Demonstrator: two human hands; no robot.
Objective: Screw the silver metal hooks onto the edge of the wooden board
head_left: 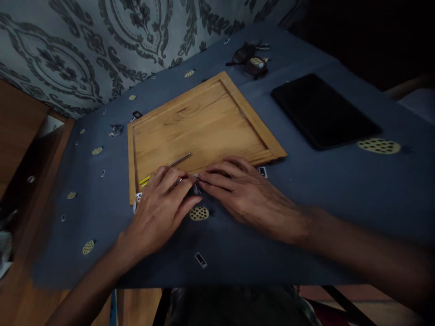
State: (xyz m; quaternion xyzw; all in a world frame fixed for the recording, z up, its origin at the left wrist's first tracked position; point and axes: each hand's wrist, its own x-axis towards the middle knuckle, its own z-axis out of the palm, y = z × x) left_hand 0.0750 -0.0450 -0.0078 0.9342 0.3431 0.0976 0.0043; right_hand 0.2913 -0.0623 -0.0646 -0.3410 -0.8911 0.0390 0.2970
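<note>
One wooden board, one screwdriver, one black tablet and one pair of glasses are visible.

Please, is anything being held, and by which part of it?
It cannot be told. A small shiny piece shows between the left hand and right hand, at the near edge of the wooden panel, but any grip is hidden.

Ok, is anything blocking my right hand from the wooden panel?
Nothing visible: your right hand is at the near edge of the wooden panel. What looks like a screwdriver lies farther left on it, partly hidden by your left hand.
</note>
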